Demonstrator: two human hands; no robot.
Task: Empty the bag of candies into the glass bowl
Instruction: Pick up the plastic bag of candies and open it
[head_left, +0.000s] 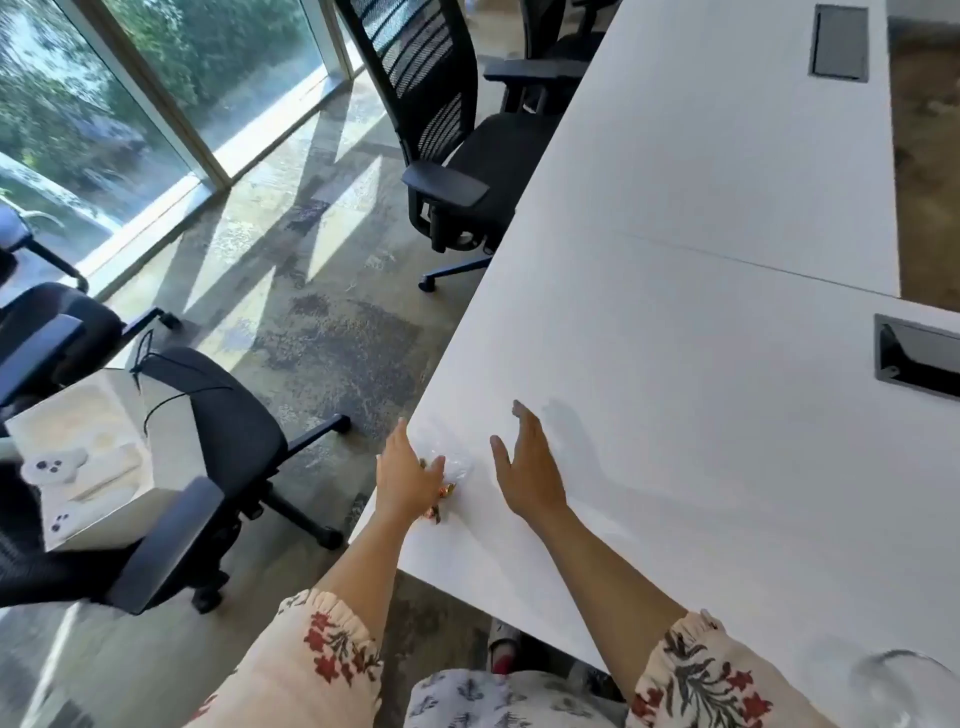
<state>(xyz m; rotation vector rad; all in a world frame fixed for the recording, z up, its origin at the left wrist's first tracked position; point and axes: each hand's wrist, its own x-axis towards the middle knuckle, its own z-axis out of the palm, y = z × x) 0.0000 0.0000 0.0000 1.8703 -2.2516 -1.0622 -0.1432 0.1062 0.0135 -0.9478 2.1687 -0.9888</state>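
Head-worn view, angled down, close over white table edge

No text, label, brand, number or sign can be read anywhere; the white box on the chair shows only a picture of white controllers, with no legible lettering
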